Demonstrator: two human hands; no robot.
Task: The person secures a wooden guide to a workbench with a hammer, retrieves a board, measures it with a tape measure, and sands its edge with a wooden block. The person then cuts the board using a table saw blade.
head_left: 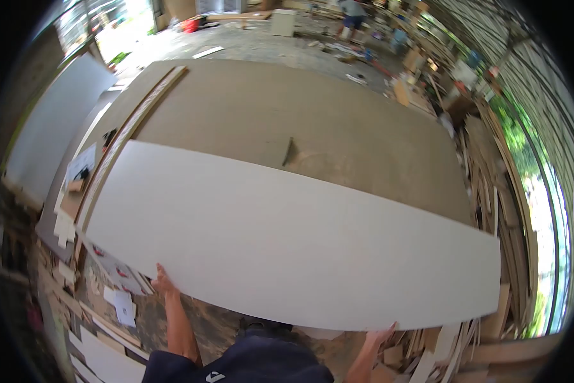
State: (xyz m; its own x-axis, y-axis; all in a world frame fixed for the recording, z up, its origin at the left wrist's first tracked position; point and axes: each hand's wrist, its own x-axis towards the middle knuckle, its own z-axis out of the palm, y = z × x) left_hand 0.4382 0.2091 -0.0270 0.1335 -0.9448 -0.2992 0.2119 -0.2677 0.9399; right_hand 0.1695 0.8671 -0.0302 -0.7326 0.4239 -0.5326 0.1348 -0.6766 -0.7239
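A long white board [287,236] lies across the brown tabletop [338,115], its near edge jutting out toward my body. My left hand [164,281] is closed on that near edge, left of the middle, with part of the fingers hidden by the board. Farther right, my right hand [381,334] grips the same edge, and most of its fingers are out of sight beneath the panel. A wooden fence strip [130,127] runs along the left side of the tabletop, beside the board's left end. A dark, thin curved slot or blade [289,152] shows just beyond the far edge.
White panels [57,127] lean at the left. Wood offcuts [108,345] litter the floor at lower left, and long strips [491,179] are stacked along the right. A person [352,16] bends in the far background. Papers [79,163] lie left of the fence.
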